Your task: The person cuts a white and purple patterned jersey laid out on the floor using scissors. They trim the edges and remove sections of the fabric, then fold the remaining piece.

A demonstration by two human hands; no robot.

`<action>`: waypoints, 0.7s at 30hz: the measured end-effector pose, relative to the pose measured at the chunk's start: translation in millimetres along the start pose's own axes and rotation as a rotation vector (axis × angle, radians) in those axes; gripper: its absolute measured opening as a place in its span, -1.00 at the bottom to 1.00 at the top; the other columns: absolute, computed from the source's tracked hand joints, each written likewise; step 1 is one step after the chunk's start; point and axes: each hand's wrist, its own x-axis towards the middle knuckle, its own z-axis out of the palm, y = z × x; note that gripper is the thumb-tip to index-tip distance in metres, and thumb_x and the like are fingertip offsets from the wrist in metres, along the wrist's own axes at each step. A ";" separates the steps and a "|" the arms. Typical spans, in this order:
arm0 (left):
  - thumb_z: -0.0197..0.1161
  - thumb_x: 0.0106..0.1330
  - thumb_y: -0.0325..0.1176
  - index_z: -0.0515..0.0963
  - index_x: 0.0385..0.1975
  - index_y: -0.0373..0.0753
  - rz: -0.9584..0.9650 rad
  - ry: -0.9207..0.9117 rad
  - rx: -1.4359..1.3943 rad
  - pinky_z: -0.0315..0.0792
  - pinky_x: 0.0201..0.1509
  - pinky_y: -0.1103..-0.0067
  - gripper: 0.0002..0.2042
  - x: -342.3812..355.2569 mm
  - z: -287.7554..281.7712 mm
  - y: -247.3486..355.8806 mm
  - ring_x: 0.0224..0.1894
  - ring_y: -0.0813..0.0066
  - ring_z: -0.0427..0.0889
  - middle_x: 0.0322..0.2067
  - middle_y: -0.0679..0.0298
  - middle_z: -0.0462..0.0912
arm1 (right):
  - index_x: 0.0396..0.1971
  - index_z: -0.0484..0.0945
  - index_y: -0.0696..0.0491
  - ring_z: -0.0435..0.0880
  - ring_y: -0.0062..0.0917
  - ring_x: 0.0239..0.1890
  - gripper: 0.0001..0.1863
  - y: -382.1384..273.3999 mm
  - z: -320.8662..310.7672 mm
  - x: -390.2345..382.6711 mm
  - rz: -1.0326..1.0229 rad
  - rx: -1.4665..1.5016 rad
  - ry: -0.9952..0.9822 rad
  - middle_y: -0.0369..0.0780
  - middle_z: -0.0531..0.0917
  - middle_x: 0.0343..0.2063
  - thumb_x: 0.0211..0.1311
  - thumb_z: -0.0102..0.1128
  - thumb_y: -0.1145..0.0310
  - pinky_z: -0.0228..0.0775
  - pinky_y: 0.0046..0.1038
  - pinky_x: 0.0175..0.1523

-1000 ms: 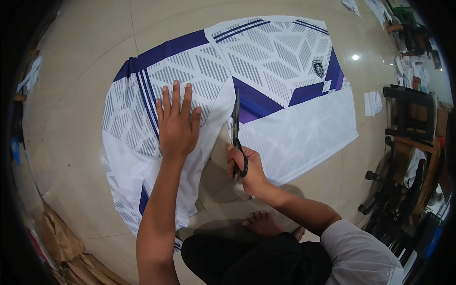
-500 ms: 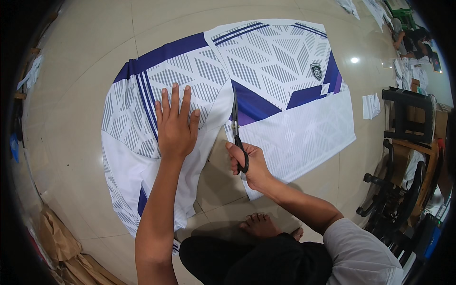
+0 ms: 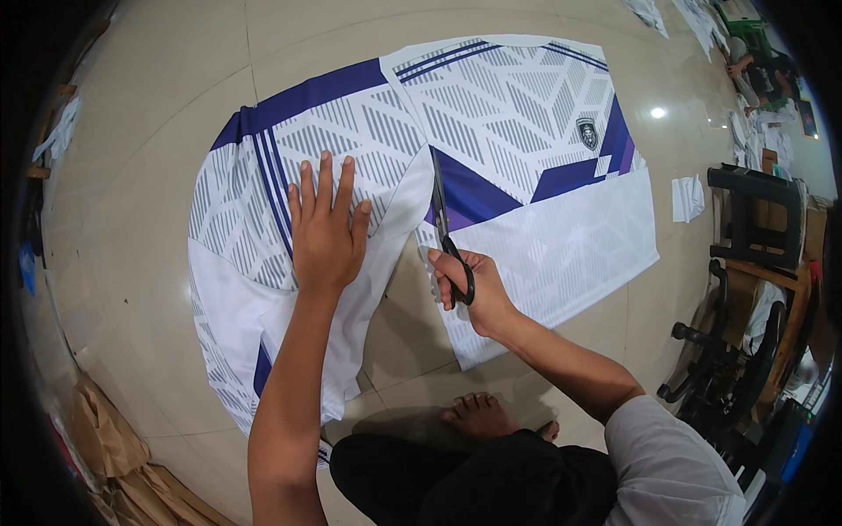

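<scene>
A large piece of printed fabric (image 3: 333,131), white with grey hatched shapes and purple bands, lies spread on the floor. My left hand (image 3: 329,232) rests flat on its left part, fingers spread. In my right hand (image 3: 472,285) is a pair of black-handled scissors (image 3: 440,210), blades pointing away from me between the left part and the right part (image 3: 570,237). The two parts lie apart on the near side and meet near the scissor tips. The right part has its near strip turned over, pale side up, and bears a dark crest (image 3: 587,133).
Tiled floor (image 3: 149,289) surrounds the fabric. On the right are a black stool (image 3: 756,215), a wooden shelf and black chair-like parts (image 3: 728,337). Brown paper (image 3: 110,430) lies at lower left. Another person (image 3: 763,74) is far off at upper right. My foot (image 3: 481,415) is near the fabric.
My right hand and the scissor handles have shifted slightly right, tilting the scissors, and the blades now look closer together. My left hand stays in place on the fabric.
</scene>
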 end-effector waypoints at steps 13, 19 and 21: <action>0.08 0.72 0.00 0.33 0.67 -0.03 0.005 0.003 0.012 -0.02 0.74 -0.10 -0.40 -0.3 1.0 -0.7 0.72 -0.21 0.10 0.68 0.03 0.24 | -0.49 0.60 -0.01 0.49 -0.72 -0.64 -0.60 -4.5 -6.7 5.0 0.019 -0.044 -0.009 -0.38 0.56 -0.66 0.41 0.56 0.07 0.37 -0.57 -0.50; 0.08 0.72 0.00 0.34 0.67 -0.03 0.007 0.012 0.002 -0.02 0.74 -0.10 -0.40 -0.3 1.9 -0.6 0.73 -0.21 0.09 0.68 0.04 0.24 | -0.50 0.55 -0.03 0.48 -0.73 -0.65 -0.55 -7.3 -9.1 7.3 -0.007 -0.059 -0.015 -0.37 0.55 -0.66 0.38 0.59 0.02 0.34 -0.59 -0.53; 0.09 0.72 0.01 0.34 0.67 -0.03 0.010 0.014 0.002 -0.01 0.74 -0.10 -0.40 -0.3 1.9 -0.6 0.73 -0.21 0.09 0.68 0.04 0.24 | -0.50 0.55 -0.03 0.48 -0.73 -0.65 -0.56 -11.4 -8.3 10.2 -0.015 -0.050 -0.021 -0.38 0.55 -0.66 0.37 0.59 0.03 0.33 -0.59 -0.53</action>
